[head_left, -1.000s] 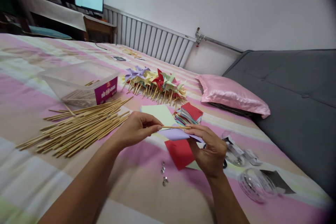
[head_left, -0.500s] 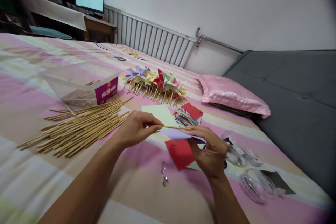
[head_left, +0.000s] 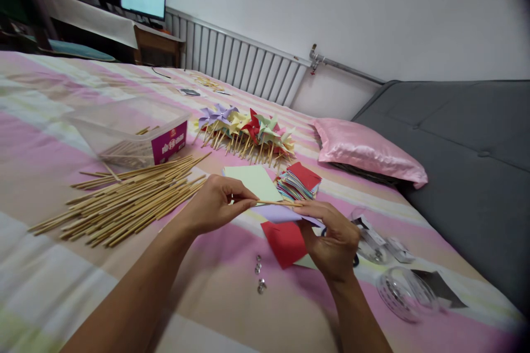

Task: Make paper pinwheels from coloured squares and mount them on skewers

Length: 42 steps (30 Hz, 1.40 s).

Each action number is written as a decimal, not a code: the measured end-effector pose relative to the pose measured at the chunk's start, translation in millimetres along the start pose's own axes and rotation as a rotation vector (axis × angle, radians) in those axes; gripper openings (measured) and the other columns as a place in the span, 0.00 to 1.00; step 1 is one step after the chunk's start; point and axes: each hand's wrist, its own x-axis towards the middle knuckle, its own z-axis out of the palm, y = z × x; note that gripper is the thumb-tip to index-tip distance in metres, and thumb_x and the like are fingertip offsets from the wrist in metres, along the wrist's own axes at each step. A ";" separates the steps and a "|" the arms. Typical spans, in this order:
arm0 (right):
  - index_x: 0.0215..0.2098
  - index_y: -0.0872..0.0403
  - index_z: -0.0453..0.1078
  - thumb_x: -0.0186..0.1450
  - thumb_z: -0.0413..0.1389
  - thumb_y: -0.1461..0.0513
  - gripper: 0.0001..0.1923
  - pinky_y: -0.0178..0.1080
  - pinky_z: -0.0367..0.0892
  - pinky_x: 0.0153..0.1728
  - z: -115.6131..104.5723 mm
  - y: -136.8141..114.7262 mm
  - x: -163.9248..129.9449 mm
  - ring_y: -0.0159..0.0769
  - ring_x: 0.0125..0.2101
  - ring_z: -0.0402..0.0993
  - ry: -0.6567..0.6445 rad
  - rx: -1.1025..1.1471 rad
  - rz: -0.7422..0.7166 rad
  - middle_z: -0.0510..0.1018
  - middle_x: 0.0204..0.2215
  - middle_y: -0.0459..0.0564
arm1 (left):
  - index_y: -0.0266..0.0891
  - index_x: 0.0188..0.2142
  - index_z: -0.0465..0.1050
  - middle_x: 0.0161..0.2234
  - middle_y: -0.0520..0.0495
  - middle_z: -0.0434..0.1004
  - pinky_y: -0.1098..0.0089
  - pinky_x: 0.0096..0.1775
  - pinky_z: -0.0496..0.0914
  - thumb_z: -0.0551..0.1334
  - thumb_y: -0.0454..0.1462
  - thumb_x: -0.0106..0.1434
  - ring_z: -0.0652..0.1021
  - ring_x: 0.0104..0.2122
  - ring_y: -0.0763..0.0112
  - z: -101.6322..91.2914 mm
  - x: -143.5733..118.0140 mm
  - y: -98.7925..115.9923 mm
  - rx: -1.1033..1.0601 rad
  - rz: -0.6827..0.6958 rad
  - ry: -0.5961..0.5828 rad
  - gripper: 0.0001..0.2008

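My left hand [head_left: 215,205] pinches one end of a thin bamboo stick [head_left: 275,202] that runs across to my right hand [head_left: 333,237]. My right hand grips a folded lilac paper piece [head_left: 279,213] against the stick's other end. Both hands hover just above the striped bedspread, over a red paper square [head_left: 285,242] and a pale green sheet [head_left: 253,181]. A stack of coloured paper squares [head_left: 298,182] lies just beyond my hands.
Several loose bamboo sticks [head_left: 124,201] lie to the left, by a clear plastic box [head_left: 132,135]. Finished paper pinwheels [head_left: 248,132] are piled further back. Small metal pins [head_left: 259,276] lie near my wrists. A pink pillow [head_left: 364,149], tape rolls [head_left: 403,289] and small boxes sit right.
Almost nothing has moved; my hands stay together on the stick and lilac paper, with only small finger shifts.
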 end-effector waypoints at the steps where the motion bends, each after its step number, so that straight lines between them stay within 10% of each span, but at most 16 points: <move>1: 0.34 0.50 0.72 0.55 0.58 0.71 0.11 0.40 0.73 0.34 0.1 -0.3 0.2 0.37 0.34 0.77 0.000 0.001 -0.001 0.80 0.31 0.47 | 0.36 0.28 0.79 0.23 0.47 0.78 0.75 0.24 0.62 0.62 0.34 0.55 0.72 0.22 0.75 -0.2 0.0 0.4 0.004 0.000 -0.003 0.07; 28: 0.33 0.52 0.67 0.54 0.61 0.67 0.10 0.37 0.69 0.32 -0.6 5.0 -8.1 0.33 0.29 0.72 0.061 -0.111 0.134 0.74 0.28 0.44 | 0.38 0.29 0.79 0.23 0.48 0.77 0.77 0.24 0.62 0.62 0.33 0.55 0.71 0.22 0.76 4.4 -1.4 -2.2 -0.010 0.052 -0.050 0.06; 34: 0.39 0.53 0.64 0.54 0.61 0.62 0.16 0.39 0.69 0.34 6.1 9.4 -5.9 0.34 0.32 0.72 0.130 0.015 0.352 0.72 0.31 0.46 | 0.36 0.28 0.79 0.19 0.50 0.73 0.77 0.21 0.57 0.61 0.36 0.54 0.66 0.19 0.78 19.3 2.4 -4.5 -0.167 -0.121 -0.037 0.07; 42: 0.46 0.54 0.57 0.60 0.56 0.57 0.20 0.38 0.64 0.35 5.3 13.6 2.4 0.34 0.35 0.70 0.532 0.102 0.450 0.72 0.43 0.56 | 0.33 0.32 0.75 0.23 0.50 0.71 0.77 0.22 0.54 0.64 0.39 0.50 0.63 0.19 0.80 35.7 7.7 -14.8 -0.580 -0.436 0.178 0.12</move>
